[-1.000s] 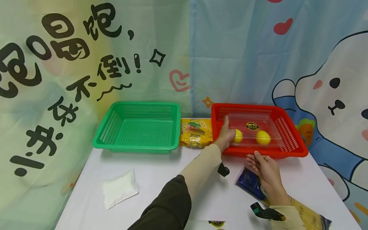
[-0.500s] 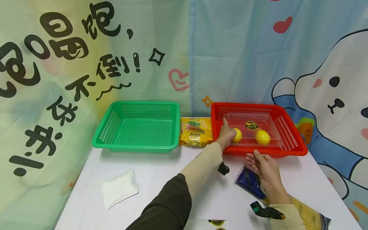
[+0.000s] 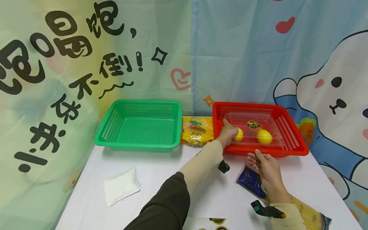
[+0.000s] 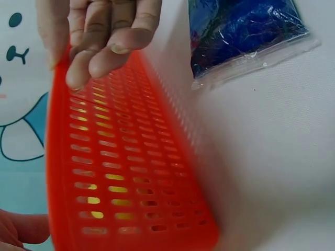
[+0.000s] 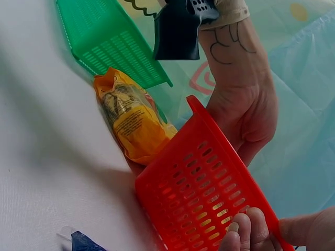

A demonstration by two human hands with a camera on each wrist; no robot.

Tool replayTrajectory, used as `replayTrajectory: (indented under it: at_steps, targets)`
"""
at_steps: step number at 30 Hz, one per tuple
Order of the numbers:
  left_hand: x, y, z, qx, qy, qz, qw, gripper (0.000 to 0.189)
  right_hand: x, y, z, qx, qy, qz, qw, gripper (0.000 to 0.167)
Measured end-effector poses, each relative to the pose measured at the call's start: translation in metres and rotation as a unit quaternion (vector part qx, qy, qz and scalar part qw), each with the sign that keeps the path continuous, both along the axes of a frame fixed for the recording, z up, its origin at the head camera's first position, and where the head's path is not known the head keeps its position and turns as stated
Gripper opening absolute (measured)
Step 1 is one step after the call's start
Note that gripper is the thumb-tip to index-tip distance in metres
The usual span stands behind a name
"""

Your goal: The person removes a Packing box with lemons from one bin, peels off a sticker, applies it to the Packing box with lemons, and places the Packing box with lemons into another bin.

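A clear plastic box (image 3: 273, 127) with a black-and-gold label lies in the red basket (image 3: 297, 143); two round yellow things (image 3: 264, 136) show through it. My left hand (image 3: 227, 132) reaches over the basket's left side and holds the box at its left end, the fingers partly hidden. At the front rim, my right hand (image 3: 268, 169) pinches the red basket, thumb on top and fingers below. The right wrist view shows my left hand (image 5: 243, 115) crossing the rim. In the left wrist view, the right hand's fingers (image 4: 112, 49) curl against the basket's slotted wall.
A green basket (image 3: 138, 148) stands at the back left, with a yellow snack bag (image 3: 196, 131) between the baskets. A white packet (image 3: 122, 187) lies front left. Blue (image 3: 250, 182) and yellow (image 3: 310, 212) packages lie under and beside my right forearm.
The view shifts slightly. Both hands keep their places at the red basket, and the box stays inside it.
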State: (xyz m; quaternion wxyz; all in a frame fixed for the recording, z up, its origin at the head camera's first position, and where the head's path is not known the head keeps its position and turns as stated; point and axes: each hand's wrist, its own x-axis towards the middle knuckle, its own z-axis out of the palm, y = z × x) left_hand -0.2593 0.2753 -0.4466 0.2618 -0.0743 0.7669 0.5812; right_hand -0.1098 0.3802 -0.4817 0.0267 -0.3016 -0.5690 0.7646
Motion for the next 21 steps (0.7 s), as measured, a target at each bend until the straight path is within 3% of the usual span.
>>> replayTrajectory:
  at_steps: [6,13,21]
  targets:
    - [0.002,-0.007,0.011,0.014,0.001,-0.003,0.9999,0.085,-0.001,-0.001,0.000,-0.007,-0.004,-0.001,1.0000,0.049]
    - [0.003,-0.013,0.025,-0.018,0.016,-0.005,0.9997,0.085,-0.002,0.000,-0.002,-0.019,-0.001,0.001,0.9998,0.054]
    - [0.007,-0.025,0.039,0.017,0.029,-0.020,0.9992,0.083,-0.002,0.001,0.000,-0.031,0.005,0.008,0.9995,0.048]
